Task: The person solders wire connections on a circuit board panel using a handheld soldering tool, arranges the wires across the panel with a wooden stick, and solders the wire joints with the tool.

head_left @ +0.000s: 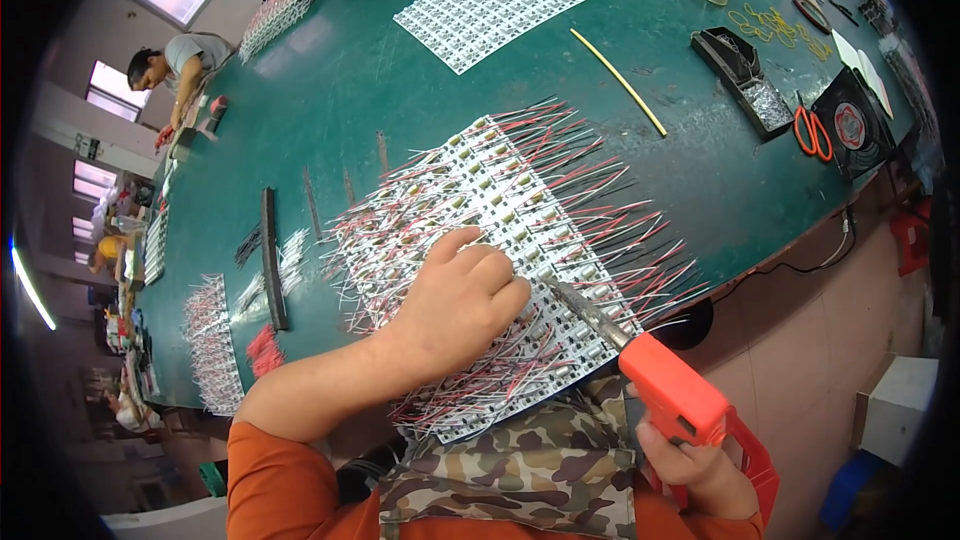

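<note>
A large white panel of small circuit boards lies at the table's near edge, with red, white and black wires fanning out from both its sides. My left hand is over the middle of the panel, its fingers curled and closed. What the fingertips hold, if anything, is hidden behind the knuckles. My right hand grips the handle of a red soldering gun at the lower right. The gun's metal barrel slants up and left over the panel, its tip close to my left fingertips. Small cylindrical components sit in rows across the boards.
On the green table lie another board panel, a yellow tube, a black tray, orange-handled scissors and a small black fan. Wire bundles and a dark bar are leftward. Another person works at the far left.
</note>
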A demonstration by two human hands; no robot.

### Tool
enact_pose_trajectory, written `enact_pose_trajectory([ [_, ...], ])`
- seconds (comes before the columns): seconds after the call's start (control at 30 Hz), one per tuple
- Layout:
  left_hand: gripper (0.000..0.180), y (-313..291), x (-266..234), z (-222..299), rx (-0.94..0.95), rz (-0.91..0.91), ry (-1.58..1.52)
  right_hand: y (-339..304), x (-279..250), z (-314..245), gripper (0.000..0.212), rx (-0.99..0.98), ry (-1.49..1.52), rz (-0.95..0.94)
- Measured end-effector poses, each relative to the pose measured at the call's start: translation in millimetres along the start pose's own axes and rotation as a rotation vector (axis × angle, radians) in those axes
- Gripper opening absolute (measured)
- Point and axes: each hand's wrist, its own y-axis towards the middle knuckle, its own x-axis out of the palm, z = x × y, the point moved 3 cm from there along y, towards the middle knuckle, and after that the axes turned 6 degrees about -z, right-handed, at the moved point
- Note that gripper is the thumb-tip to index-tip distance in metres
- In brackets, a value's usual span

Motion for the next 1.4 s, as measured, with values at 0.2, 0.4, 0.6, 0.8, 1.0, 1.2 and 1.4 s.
enact_pose_trajectory([
  [0.2, 0.019, 2, 0, 1, 0.022, -0.024, 0.004, -4, 6, 8, 0.057, -0.094, -0.063, 0.050],
  [0.4, 0.019, 5, -2, 1, 0.013, -0.072, 0.008, -5, 7, 11, 0.058, -0.072, -0.102, 0.043],
  [0.6, 0.018, 7, -2, 3, 0.016, -0.090, 0.028, -3, 9, 12, 0.057, -0.105, -0.082, 0.066],
  [0.8, 0.018, 8, -3, 3, 0.015, -0.104, 0.035, -2, 9, 10, 0.055, -0.103, -0.085, 0.058],
  [1.0, 0.018, 10, -3, 3, 0.016, -0.122, 0.046, 7, 9, 1, 0.057, -0.131, -0.169, 0.045],
  [1.2, 0.018, 11, -3, 4, 0.031, -0.118, 0.049, 18, 7, -9, 0.058, -0.183, -0.111, 0.069],
  [1.4, 0.019, 12, -4, 5, 0.028, -0.130, 0.050, 6, 7, -3, 0.059, -0.186, -0.150, 0.070],
])
